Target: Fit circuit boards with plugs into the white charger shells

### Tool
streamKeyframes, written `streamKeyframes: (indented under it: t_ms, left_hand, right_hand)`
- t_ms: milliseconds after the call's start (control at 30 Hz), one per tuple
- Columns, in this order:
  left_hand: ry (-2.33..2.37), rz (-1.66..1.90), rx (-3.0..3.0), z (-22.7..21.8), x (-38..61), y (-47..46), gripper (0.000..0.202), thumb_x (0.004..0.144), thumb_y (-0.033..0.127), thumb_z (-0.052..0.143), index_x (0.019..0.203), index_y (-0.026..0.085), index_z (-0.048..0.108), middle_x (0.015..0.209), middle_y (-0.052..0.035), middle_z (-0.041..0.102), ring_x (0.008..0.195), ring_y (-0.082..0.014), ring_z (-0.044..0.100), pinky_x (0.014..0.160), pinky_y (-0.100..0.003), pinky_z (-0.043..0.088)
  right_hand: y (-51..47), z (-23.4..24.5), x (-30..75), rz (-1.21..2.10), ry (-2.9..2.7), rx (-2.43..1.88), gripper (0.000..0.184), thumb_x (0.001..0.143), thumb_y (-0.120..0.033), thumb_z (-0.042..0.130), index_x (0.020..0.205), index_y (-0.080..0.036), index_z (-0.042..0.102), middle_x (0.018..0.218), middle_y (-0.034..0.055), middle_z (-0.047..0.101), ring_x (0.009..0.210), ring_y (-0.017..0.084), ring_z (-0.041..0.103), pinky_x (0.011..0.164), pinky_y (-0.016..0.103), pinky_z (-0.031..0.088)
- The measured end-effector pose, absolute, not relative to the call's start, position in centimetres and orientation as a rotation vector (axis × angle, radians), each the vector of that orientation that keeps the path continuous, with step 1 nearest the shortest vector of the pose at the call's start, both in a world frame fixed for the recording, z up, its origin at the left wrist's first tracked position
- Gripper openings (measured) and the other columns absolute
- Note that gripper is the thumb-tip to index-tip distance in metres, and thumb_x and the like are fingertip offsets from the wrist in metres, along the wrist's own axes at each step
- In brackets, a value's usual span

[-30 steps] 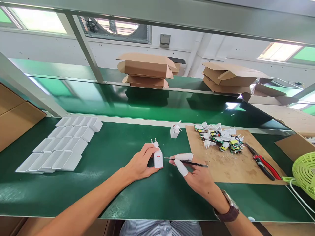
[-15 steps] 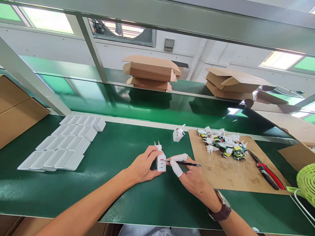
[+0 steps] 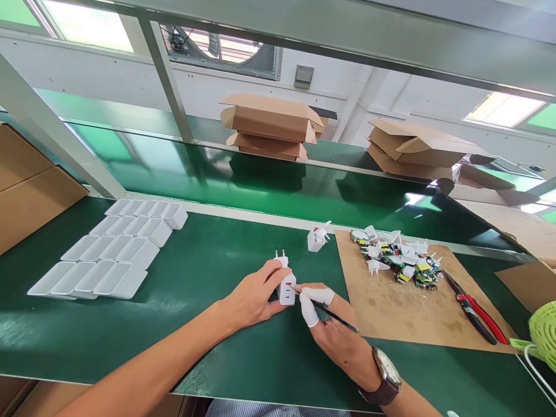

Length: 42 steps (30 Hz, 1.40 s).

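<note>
My left hand (image 3: 254,295) is closed around the sides of a white plug-in charger (image 3: 287,295), which rests on the green bench. Its two prongs point away from me, and its end with a red port and two slots faces me. My right hand (image 3: 336,333), with white finger cots on the thumb and index finger, grips dark tweezers (image 3: 339,318). Their tip touches or nearly touches the charger's face beside the red port. Beyond the charger stands a white casing (image 3: 317,240) with small white plug parts in it.
Rows of white open casings (image 3: 117,252) stand at left. On a brown board (image 3: 391,313) at right lie a heap of circuit boards and plug parts (image 3: 402,258) and red-black pliers (image 3: 475,310). A green fan (image 3: 542,333) sits at the right edge; cardboard boxes (image 3: 269,119) line the back.
The rear end of the tweezers has swung down toward me as my right hand turned, while the tip stays by the red port. My left hand keeps its hold on the charger.
</note>
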<state>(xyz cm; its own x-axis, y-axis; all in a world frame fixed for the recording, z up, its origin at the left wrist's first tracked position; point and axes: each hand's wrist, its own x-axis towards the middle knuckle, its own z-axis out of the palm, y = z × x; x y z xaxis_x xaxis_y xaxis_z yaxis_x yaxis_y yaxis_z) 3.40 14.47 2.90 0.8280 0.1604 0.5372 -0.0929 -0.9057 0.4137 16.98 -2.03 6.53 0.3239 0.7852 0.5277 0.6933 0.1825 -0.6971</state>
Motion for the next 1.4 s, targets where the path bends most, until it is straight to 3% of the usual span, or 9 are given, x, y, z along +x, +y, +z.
streamKeyframes:
  t_ms: [133, 400, 600, 733, 833, 967, 1067, 1267, 1400]
  left_hand:
    - [0.041, 0.810, 2.583, 3.0, 3.4, 14.5, 0.044, 0.095, 0.029, 0.060, 0.136, 0.022, 0.044, 0.118, -0.0119, 0.058, 0.092, -0.0213, 0.070, 0.073, -0.032, 0.063]
    - [0.037, 0.768, 2.595, 3.0, 3.3, 14.6, 0.048, 0.094, 0.027, 0.061, 0.138, 0.023, 0.042, 0.121, -0.0122, 0.059, 0.097, -0.0223, 0.071, 0.079, -0.034, 0.064]
    - [0.031, 0.747, 2.595, 3.3, 3.3, 14.5, 0.044, 0.097, 0.031, 0.058, 0.137, 0.022, 0.043, 0.120, -0.0123, 0.061, 0.095, -0.0221, 0.071, 0.078, -0.034, 0.064]
    - [0.017, 0.756, 2.597, 3.3, 3.2, 14.6, 0.040, 0.099, 0.032, 0.055, 0.136, 0.022, 0.044, 0.121, -0.0129, 0.062, 0.097, -0.0226, 0.072, 0.080, -0.034, 0.063]
    - [0.011, 0.769, 2.596, 3.2, 3.2, 14.7, 0.040, 0.099, 0.031, 0.055, 0.136, 0.021, 0.044, 0.121, -0.0132, 0.063, 0.098, -0.0230, 0.072, 0.080, -0.034, 0.063]
    - [0.011, 0.778, 2.609, 3.1, 3.4, 14.9, 0.045, 0.096, 0.029, 0.061, 0.137, 0.022, 0.044, 0.123, -0.0133, 0.063, 0.102, -0.0240, 0.072, 0.083, -0.035, 0.064]
    - [0.027, 0.765, 2.626, 3.1, 3.5, 15.0, 0.050, 0.092, 0.026, 0.065, 0.137, 0.023, 0.044, 0.123, -0.0123, 0.063, 0.103, -0.0241, 0.072, 0.083, -0.035, 0.064]
    - [0.067, 0.778, 2.617, 2.6, 3.5, 15.1, 0.054, 0.088, 0.026, 0.070, 0.137, 0.025, 0.047, 0.125, -0.0108, 0.063, 0.100, -0.0227, 0.073, 0.081, -0.032, 0.064]
    - [0.078, 0.801, 2.600, 2.1, 3.3, 15.3, 0.052, 0.089, 0.026, 0.069, 0.136, 0.025, 0.048, 0.126, -0.0109, 0.063, 0.100, -0.0223, 0.073, 0.080, -0.031, 0.064]
  right_hand:
    - [-2.1, 5.8, 16.9, -0.048, -1.536, -1.416, 0.030, 0.093, -0.003, 0.056, 0.113, -0.025, 0.061, 0.109, 0.0080, 0.078, 0.096, 0.019, 0.076, 0.085, 0.033, 0.064]
    - [-1.4, 8.3, 17.3, 0.165, -1.404, -1.670, 0.013, 0.097, -0.018, 0.056, 0.096, -0.023, 0.068, 0.094, 0.0068, 0.079, 0.081, 0.018, 0.076, 0.077, 0.030, 0.065]
    - [-2.1, 6.6, 16.6, -0.110, -1.671, -1.543, 0.038, 0.095, -0.003, 0.050, 0.125, -0.026, 0.057, 0.110, 0.0103, 0.077, 0.093, 0.021, 0.075, 0.079, 0.035, 0.064]
    - [-2.7, 5.6, 16.5, -0.251, -1.830, -1.554, 0.049, 0.092, -0.002, 0.050, 0.138, -0.019, 0.050, 0.118, 0.0174, 0.075, 0.106, 0.028, 0.074, 0.085, 0.042, 0.064]
    - [-2.5, 5.5, 16.4, -0.325, -1.864, -1.536, 0.046, 0.091, -0.003, 0.052, 0.135, -0.015, 0.054, 0.118, 0.0200, 0.075, 0.108, 0.030, 0.074, 0.086, 0.044, 0.064]
    - [-1.7, 6.6, 16.7, -0.086, -1.549, -1.578, 0.027, 0.095, -0.010, 0.053, 0.113, -0.022, 0.068, 0.102, 0.0097, 0.080, 0.087, 0.021, 0.078, 0.077, 0.033, 0.065]
    - [-2.2, 7.9, 17.8, 0.075, -1.287, -1.699, 0.016, 0.097, -0.023, 0.058, 0.097, -0.023, 0.074, 0.092, 0.0068, 0.081, 0.080, 0.021, 0.078, 0.076, 0.034, 0.067]
    - [-6.1, 7.9, 22.0, -0.198, -1.196, -1.780, 0.013, 0.091, -0.029, 0.068, 0.102, -0.028, 0.075, 0.099, 0.0050, 0.080, 0.086, 0.024, 0.078, 0.085, 0.041, 0.066]
    - [-8.6, 6.5, 25.5, -0.260, -1.177, -1.995, 0.021, 0.094, -0.036, 0.062, 0.107, -0.026, 0.075, 0.105, 0.0076, 0.080, 0.092, 0.027, 0.078, 0.088, 0.045, 0.065]
